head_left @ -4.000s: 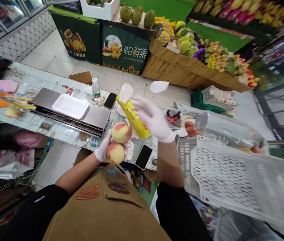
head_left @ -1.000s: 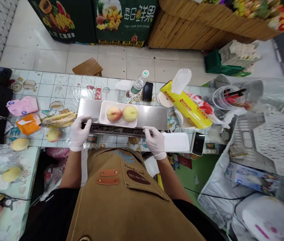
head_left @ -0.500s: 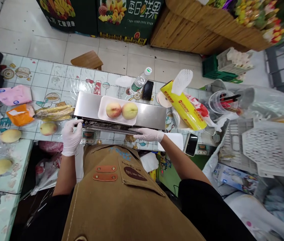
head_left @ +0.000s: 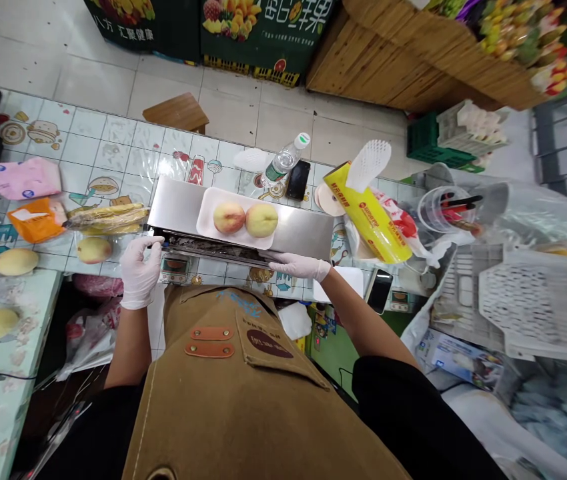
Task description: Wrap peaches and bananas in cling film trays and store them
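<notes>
A long metal wrapping machine (head_left: 308,230) lies across the counter before me. On its top rests a white foam tray (head_left: 208,210) holding two peaches, a redder peach (head_left: 228,218) at left and a paler peach (head_left: 262,220) at right. My left hand (head_left: 141,272), in a white glove, is at the machine's front left corner, thumb and forefinger curled together; whatever they pinch is too small to make out. My gloved right hand (head_left: 302,265) stretches its fingers flat along the dark front slot's edge, toward the right end.
Behind the machine are a water bottle (head_left: 286,160) and a black phone (head_left: 298,180). A yellow box (head_left: 371,217) stands at right, near another phone (head_left: 379,291). To the left lie wrapped bananas (head_left: 108,218), a peach (head_left: 94,250) and an orange packet (head_left: 38,220).
The view has shifted slightly. Both hands keep nearly the same places at the machine's front edge, and the tray with the peaches has not moved on it.
</notes>
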`<state>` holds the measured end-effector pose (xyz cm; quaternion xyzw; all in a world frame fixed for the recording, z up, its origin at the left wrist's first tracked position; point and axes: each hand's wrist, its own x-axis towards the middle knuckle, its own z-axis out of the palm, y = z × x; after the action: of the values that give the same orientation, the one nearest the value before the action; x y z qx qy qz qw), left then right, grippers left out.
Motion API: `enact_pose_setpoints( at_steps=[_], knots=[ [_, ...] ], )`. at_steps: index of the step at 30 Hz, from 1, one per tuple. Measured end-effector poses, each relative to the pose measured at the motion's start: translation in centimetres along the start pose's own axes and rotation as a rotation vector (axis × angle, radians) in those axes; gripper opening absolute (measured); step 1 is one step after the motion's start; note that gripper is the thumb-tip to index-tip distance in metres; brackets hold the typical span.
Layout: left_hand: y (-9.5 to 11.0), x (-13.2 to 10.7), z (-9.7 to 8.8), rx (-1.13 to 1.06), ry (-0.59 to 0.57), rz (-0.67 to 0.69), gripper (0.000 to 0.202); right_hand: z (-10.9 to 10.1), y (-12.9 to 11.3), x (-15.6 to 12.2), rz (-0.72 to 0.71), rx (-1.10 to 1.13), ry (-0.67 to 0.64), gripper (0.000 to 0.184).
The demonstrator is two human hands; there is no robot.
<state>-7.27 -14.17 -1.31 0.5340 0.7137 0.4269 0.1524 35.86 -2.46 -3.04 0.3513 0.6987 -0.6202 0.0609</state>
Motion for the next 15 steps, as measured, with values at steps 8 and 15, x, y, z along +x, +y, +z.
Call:
enact_pose_setpoints(
  at_steps=[8,15],
  knots=[
    [-0.1,0.0,0.1,0.011,-0.019,-0.026,0.024,0.0,-0.3,-0.6,0.007,-0.078,-0.034,0.083],
    [-0.1,-0.1,0.3,0.0,-0.025,0.019,0.026,0.5,-3.5,0.1,-0.098,-0.025,-0.029,0.073]
  ],
)
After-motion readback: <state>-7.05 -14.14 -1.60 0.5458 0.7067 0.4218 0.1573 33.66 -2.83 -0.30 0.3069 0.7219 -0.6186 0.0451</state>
